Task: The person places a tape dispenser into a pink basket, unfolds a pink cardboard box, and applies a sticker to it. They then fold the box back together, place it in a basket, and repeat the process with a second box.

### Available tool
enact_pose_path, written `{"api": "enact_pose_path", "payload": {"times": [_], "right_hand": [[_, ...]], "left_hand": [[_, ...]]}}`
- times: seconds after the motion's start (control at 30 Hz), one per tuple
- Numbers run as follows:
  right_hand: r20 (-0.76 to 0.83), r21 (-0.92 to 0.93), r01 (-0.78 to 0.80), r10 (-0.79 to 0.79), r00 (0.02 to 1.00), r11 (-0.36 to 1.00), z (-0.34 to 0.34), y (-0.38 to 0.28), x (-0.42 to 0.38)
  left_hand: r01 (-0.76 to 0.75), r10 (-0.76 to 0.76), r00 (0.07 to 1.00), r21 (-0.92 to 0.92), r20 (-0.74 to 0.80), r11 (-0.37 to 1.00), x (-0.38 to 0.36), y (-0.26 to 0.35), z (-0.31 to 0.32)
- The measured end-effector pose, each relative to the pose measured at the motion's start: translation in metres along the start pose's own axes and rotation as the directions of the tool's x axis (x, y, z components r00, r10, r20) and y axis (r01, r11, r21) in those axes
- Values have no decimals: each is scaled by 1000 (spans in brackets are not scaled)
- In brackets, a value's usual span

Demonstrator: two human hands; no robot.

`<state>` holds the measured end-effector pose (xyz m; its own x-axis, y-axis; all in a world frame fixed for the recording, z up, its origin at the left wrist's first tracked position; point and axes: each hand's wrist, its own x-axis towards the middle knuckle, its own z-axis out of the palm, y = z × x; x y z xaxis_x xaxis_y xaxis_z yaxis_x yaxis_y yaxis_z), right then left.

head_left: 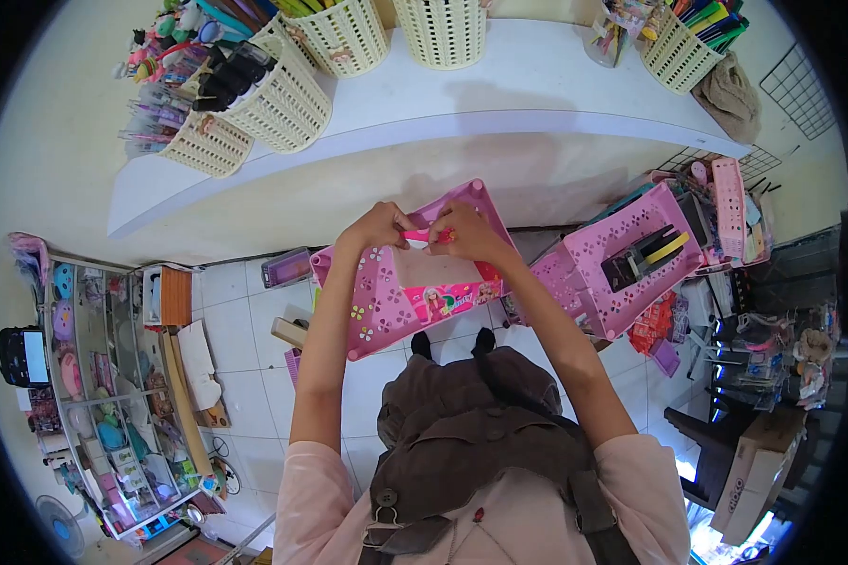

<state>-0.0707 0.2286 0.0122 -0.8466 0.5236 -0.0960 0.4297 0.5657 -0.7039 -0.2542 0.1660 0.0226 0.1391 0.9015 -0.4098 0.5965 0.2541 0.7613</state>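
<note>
printed box (457,299) is sitting in the pink tray (377,306), center of the frame, and both hands are working at its far edge. left hand (382,226) is bending in from the left, fingertips pinching the pink-and-white strip there. right hand (464,234) is curling over the right end of the same strip, just beside the left; can't tell if it's pinching or only touching, fingers are hiding the contact. plain beige face of the box is lying between the hands and the near side, below them in the frame.

writing: near side of the box is showing a figure and pale lettering on pink and green, too small to read. cardboard carton (758,471), lower right, is carrying marks, also not legible.

containers: second pink tray (594,297), right of center, is holding a black item with a yellow strip (667,249). white shelf (537,75), across the top, is carrying cream baskets: front basket (287,108), upper left, is holding black-capped items; basket next to it (349,42) is holding yellow sticks; right-hand basket (674,61), upper right, is holding green and yellow pens. clear jar (608,45) is standing left of that one, thin sticks inside. display rack (83,358), lower left, is holding mixed small goods.
</note>
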Motion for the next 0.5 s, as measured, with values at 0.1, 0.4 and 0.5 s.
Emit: {"api": "enact_pose_path", "payload": {"times": [0.1,0.4,0.5], "right_hand": [[22,47,11,-12,1000,999,-7,2,1],[108,-68,5,2,994,998,5,-3,11],[96,-63,-34,40,995,997,8,3,15]], "left_hand": [[-44,44,999,22,1,999,0,-3,0],[-32,34,999,63,-24,997,-1,-1,-1],[-64,65,997,29,-33,998,0,-7,1]]}}
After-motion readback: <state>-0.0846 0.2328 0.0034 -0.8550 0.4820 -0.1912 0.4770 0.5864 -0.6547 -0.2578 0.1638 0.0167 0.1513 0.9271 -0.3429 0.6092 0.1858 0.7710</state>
